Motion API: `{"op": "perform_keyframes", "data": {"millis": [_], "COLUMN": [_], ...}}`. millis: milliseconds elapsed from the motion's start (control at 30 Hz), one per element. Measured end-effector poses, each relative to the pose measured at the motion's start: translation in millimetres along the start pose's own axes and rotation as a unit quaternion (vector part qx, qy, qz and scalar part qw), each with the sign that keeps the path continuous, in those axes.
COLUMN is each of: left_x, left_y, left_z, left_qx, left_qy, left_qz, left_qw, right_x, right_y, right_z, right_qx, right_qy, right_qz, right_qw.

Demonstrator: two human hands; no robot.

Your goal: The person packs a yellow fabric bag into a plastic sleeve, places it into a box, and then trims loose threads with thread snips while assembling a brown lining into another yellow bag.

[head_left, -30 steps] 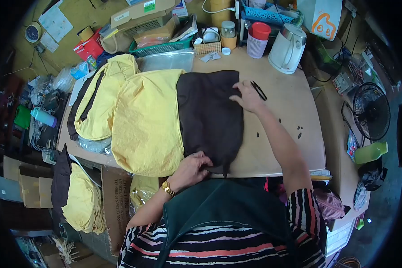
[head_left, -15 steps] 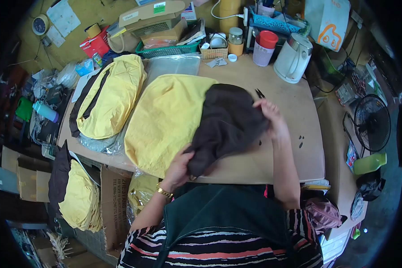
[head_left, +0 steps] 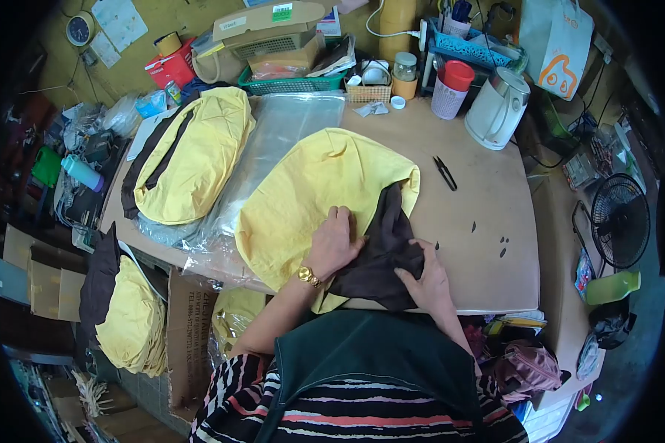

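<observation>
A sewn cloth piece, yellow (head_left: 295,184) with a dark brown part (head_left: 391,244), lies in front of me on the table. The brown part is bunched and folded in over the yellow, near the table's front edge. My left hand (head_left: 334,245) rests on the yellow cloth with bent fingers, its thumb against the brown fold. At the right edge of the brown part, my right hand (head_left: 428,277) grips the fabric between thumb and fingers. Small black thread snips (head_left: 445,173) lie on the table beyond the right hand.
Stacked yellow-and-brown pieces (head_left: 199,159) lie on the left beside clear plastic bags (head_left: 288,125). Another stack (head_left: 129,325) sits lower left, near a cardboard box (head_left: 188,347). A white kettle (head_left: 495,111), a lilac cup (head_left: 448,100) and baskets (head_left: 295,83) line the back.
The brown part, spread out to the right before, is now gathered in and folded over the yellow. My right hand came down and inward; my left moved up and right. The snips are uncovered.
</observation>
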State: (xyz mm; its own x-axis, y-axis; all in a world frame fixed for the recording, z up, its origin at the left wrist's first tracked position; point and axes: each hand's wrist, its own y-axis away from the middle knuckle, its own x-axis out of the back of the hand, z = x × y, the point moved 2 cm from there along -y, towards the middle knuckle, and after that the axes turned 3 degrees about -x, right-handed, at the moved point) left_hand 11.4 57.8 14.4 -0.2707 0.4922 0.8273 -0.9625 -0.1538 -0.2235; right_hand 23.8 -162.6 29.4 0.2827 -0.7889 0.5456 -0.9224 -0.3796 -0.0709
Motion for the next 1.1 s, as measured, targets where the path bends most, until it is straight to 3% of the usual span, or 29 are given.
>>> {"op": "perform_keyframes", "data": {"millis": [67, 133, 167, 233, 267, 333, 567, 633, 667, 733, 767, 833, 900, 967, 1033, 1100], "left_x": [-8, -8, -6, -3, 0, 5, -5, -4, 3, 37, 51, 78, 99, 106, 105, 91], "left_y": [1, 1, 1, 0, 1, 4, 11, 6, 3, -3, -7, -11, -11, -9, -9, -1], "left_z": [-2, -5, -7, -7, -4, 2, -12, -20, -14, 15, 27, 54, 85, 98, 100, 98], "left_qx": [0.015, -0.001, -0.001, -0.019, -0.019, -0.052, -0.080, -0.007, -0.009, -0.033, -0.073, -0.115, -0.258, -0.314, -0.343, -0.427], "left_qy": [-0.008, -0.036, -0.035, -0.104, -0.104, -0.166, -0.184, -0.116, -0.117, -0.096, -0.045, 0.007, 0.030, 0.028, 0.020, -0.016], "left_qz": [-0.033, -0.069, -0.071, -0.152, -0.152, -0.173, -0.113, -0.097, -0.097, 0.011, 0.041, 0.072, 0.076, 0.036, 0.031, -0.013], "left_qw": [0.999, 0.997, 0.997, 0.983, 0.983, 0.969, 0.973, 0.988, 0.988, 0.995, 0.995, 0.991, 0.963, 0.948, 0.939, 0.904], "right_x": [4, 10, 11, 15, 16, 17, 12, 12, 10, 0, -5, -12, -33, -43, -50, -51], "right_y": [7, 12, 12, 11, 13, 16, 16, 14, 15, 19, 16, -2, -34, -66, -102, -132], "right_z": [5, 15, 19, 24, 19, 12, 30, 34, 31, 18, 12, -11, -11, -35, -49, -54], "right_qx": [-0.034, 0.142, 0.139, 0.132, 0.132, -0.027, 0.056, -0.007, -0.006, -0.019, -0.020, 0.202, 0.378, 0.438, 0.427, 0.389], "right_qy": [0.075, 0.245, 0.246, 0.096, 0.096, 0.061, 0.035, -0.095, -0.096, -0.378, -0.378, -0.249, -0.030, -0.028, -0.002, 0.016], "right_qz": [-0.022, 0.060, 0.059, 0.046, 0.045, -0.031, 0.023, -0.092, -0.090, -0.053, -0.051, -0.080, 0.009, 0.008, 0.034, 0.065], "right_qw": [0.996, 0.957, 0.957, 0.985, 0.986, 0.997, 0.998, 0.991, 0.991, 0.924, 0.924, 0.944, 0.925, 0.899, 0.904, 0.919]}}
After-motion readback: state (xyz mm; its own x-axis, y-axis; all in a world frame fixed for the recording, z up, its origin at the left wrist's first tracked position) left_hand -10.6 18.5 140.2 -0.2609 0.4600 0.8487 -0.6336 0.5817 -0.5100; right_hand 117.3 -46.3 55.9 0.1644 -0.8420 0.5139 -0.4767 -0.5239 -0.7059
